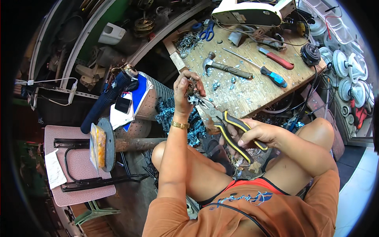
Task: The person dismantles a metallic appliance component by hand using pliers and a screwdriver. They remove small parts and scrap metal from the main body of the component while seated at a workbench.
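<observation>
My left hand (183, 91) is closed around a small, jagged metal piece (193, 96), held up beside the worktable's near corner. My right hand (248, 136) grips long-nose pliers (225, 122) with black and yellow handles, their jaws reaching up to the metal piece; whether they clamp it is too small to tell. On the wooden worktable (252, 94) lie a claw hammer (227, 69), a blue-handled screwdriver (272, 76), a red box cutter (276, 59) and blue scissors (207, 33), among scattered shavings.
A cord reel (310, 54) and white wheel-like parts (347, 75) are at the right. A pale machine (244, 14) sits at the back. To the left are a pink chair (79, 193), a perforated cylinder (146, 102) with papers and a phone (122, 104), and a round plate (107, 130) on a post.
</observation>
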The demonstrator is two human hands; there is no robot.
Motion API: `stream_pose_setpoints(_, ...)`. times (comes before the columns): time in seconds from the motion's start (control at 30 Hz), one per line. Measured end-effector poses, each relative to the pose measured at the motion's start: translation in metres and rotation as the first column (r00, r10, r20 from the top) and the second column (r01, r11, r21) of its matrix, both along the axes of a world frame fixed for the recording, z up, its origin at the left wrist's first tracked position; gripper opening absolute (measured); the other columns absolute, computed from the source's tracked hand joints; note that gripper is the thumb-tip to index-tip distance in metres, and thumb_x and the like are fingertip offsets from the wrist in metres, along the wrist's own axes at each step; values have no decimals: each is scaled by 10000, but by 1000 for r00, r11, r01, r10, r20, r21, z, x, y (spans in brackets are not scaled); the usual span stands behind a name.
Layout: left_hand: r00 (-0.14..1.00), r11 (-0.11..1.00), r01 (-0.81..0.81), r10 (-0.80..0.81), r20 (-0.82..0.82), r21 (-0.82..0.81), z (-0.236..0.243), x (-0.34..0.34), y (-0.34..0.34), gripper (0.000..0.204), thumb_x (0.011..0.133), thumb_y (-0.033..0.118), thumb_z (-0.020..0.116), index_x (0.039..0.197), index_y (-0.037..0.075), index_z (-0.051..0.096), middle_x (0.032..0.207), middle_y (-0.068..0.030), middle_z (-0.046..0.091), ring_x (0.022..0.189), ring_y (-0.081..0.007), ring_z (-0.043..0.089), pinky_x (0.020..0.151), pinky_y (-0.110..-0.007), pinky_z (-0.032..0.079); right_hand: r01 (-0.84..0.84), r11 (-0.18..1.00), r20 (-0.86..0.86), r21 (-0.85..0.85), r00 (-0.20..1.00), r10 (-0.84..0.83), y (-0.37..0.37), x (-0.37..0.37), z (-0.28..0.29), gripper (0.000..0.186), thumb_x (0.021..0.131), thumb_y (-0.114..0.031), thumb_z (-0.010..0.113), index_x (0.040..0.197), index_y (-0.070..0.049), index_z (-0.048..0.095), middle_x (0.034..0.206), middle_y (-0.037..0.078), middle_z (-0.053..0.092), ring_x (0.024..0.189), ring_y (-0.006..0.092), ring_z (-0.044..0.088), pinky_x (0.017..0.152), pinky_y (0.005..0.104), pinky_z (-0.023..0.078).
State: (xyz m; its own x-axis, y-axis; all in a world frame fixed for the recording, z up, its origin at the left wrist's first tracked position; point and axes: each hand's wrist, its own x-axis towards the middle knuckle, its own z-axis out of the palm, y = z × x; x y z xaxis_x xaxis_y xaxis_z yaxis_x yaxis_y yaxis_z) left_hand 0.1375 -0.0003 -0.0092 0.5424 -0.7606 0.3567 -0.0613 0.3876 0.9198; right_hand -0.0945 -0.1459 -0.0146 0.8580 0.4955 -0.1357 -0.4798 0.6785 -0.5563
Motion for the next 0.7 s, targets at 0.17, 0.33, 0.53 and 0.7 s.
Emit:
stream_pose_setpoints(0.17,998,998,22,-25,-52,-62,-3,1,-3,535,1046,542,370,1029,41,557,770,-69,537,664,-170,573,620,-302,514,97,978,76,-186,994,-84,8,-4,1,229,829,-10,657,985,-47,493,1170,172,605,868,240,704,756,379,629)
stream_pose_setpoints(0.33,996,992,-90,89,16,84,-1,-7,-9,600,1042,567,347,986,13,572,724,-64,575,618,-132,571,584,-257,485,146,871,114,-469,988,-104,0,-4,-10,145,864,-17,628,980,-37,544,1009,99,634,699,142,650,570,303,559)
stream_pose_setpoints(0.53,944,955,-283,261,202,87,-3,27,3,419,1073,442,402,946,60,518,800,-72,585,691,-124,567,619,-246,476,569,-80,527,-819,799,291,-10,-7,1,305,734,-51,685,1032,-22,623,949,171,598,852,420,646,741,489,541)
stream_pose_setpoints(0.7,973,985,-154,164,-159,73,5,33,14,219,964,215,505,1106,50,526,942,-50,589,887,-141,570,834,-294,479,559,-154,498,-814,810,309,-22,-15,-10,362,737,-23,685,1094,-42,621,1006,171,571,861,401,646,757,481,537)
